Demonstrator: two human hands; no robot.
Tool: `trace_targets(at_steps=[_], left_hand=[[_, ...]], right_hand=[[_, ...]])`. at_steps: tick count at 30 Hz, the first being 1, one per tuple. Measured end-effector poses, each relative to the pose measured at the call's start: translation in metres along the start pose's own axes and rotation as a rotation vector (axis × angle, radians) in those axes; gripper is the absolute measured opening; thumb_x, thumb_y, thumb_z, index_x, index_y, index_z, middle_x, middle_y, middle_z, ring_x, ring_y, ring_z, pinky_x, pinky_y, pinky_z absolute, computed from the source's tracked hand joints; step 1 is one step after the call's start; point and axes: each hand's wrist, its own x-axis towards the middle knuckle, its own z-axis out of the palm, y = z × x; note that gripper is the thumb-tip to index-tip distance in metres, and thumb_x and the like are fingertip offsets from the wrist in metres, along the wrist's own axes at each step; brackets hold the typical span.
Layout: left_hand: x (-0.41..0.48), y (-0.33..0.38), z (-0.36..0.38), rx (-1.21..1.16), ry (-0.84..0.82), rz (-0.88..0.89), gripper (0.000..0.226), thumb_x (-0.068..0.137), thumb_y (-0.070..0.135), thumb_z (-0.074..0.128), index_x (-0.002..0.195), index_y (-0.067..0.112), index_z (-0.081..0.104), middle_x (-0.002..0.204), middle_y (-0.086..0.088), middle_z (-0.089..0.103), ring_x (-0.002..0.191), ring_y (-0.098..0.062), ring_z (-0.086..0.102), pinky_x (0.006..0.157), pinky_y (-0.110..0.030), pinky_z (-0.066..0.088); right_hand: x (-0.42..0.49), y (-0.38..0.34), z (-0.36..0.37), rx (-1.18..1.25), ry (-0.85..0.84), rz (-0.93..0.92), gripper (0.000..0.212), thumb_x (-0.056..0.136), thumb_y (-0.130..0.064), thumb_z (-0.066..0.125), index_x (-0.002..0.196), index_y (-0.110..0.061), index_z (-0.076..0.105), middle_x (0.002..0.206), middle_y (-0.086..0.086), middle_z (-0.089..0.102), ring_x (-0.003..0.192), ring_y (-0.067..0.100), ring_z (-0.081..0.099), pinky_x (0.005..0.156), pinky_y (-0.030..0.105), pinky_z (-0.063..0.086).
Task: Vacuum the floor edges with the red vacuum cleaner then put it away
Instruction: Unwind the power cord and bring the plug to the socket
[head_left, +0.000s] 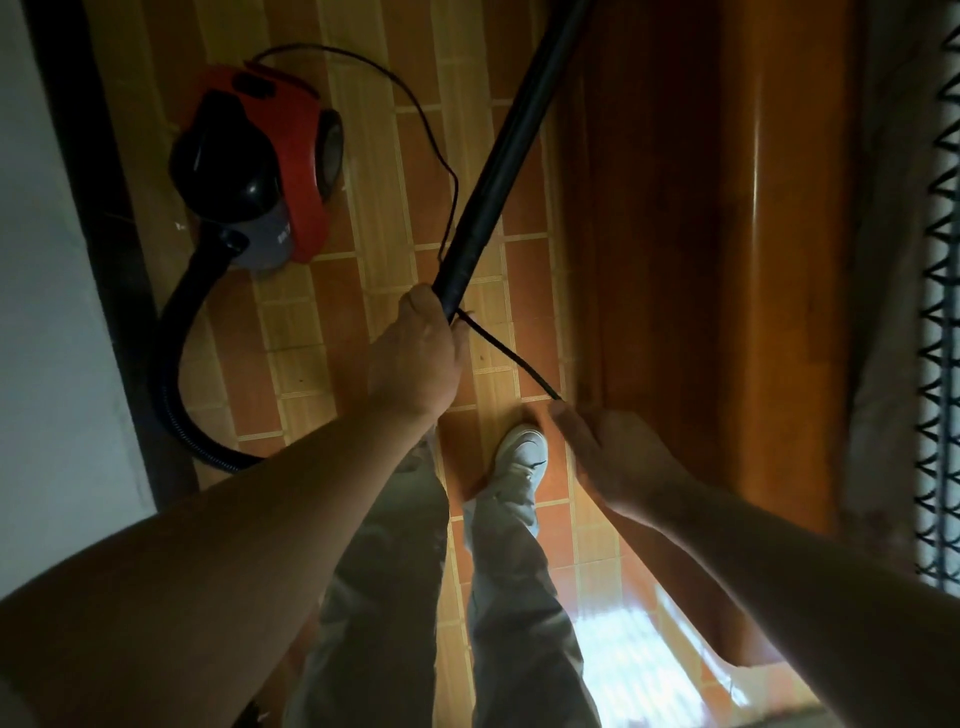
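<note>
Red vacuum cleaner (298, 156); left hand (415, 358) grips one wand (501, 166), right hand (613, 457) one cord (514, 359).

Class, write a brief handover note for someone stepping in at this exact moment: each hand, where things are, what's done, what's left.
Left hand: grips the near end of the black tube, which slants away out of view.
Right hand: blurred; appears to pinch the cord, stretched taut from the left hand.
Vacuum cleaner: on the tiled floor beside the left wall; its hose curves back toward the person.
Done: cannot tell how much edge is vacuumed.
Left: the vacuum cleaner is not yet put away.
</note>
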Motion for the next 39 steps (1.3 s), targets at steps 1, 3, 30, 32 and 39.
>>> trace_targets(at_steps=[1,3,30,32,39], left_hand=[[0.002,-0.001,-0.001,-0.007,-0.004,-0.001,0.045,0.102,0.043,0.056,0.122,0.002,0.053,0.102,-0.014,0.066,0.072,-0.025,0.068,0.052,-0.029,0.046],[0.005,-0.002,-0.004,-0.02,-0.012,-0.016,0.044,0.101,0.042,0.057,0.121,0.002,0.053,0.101,-0.014,0.066,0.073,-0.026,0.068,0.052,-0.028,0.043],[0.009,-0.046,-0.019,0.044,0.012,-0.019,0.039,0.098,0.038,0.061,0.115,0.004,0.057,0.092,-0.011,0.068,0.058,-0.015,0.052,0.044,-0.014,0.017],[0.005,-0.047,-0.018,0.033,-0.015,0.005,0.038,0.097,0.038,0.063,0.114,0.005,0.056,0.091,-0.011,0.068,0.056,-0.014,0.054,0.043,-0.013,0.017],[0.006,-0.053,-0.025,-0.005,-0.05,0.039,0.056,0.082,0.033,0.081,0.118,0.0,0.054,0.097,-0.016,0.066,0.07,-0.026,0.068,0.05,-0.022,0.031]], right_hand=[[-0.001,-0.007,0.003,0.068,-0.013,-0.017,0.05,0.106,-0.053,0.023,0.069,-0.031,0.049,0.057,-0.007,0.049,0.051,0.003,0.051,0.06,0.019,0.043],[0.003,-0.03,0.012,0.218,-0.072,-0.002,0.047,0.109,-0.046,0.027,0.072,-0.03,0.051,0.06,-0.008,0.047,0.052,0.002,0.049,0.059,0.011,0.036],[0.042,-0.066,0.034,0.063,-0.046,-0.068,0.045,0.109,-0.041,0.029,0.072,-0.023,0.049,0.063,-0.004,0.049,0.058,0.006,0.047,0.064,0.027,0.036],[0.051,-0.081,0.033,0.071,0.025,-0.073,0.045,0.11,-0.036,0.03,0.072,-0.021,0.049,0.064,-0.004,0.049,0.058,0.006,0.047,0.056,0.022,0.034],[0.117,-0.15,0.02,0.482,-0.084,0.072,0.032,0.104,-0.02,0.043,0.073,-0.02,0.049,0.07,-0.001,0.051,0.057,0.011,0.048,0.049,0.023,0.042]])
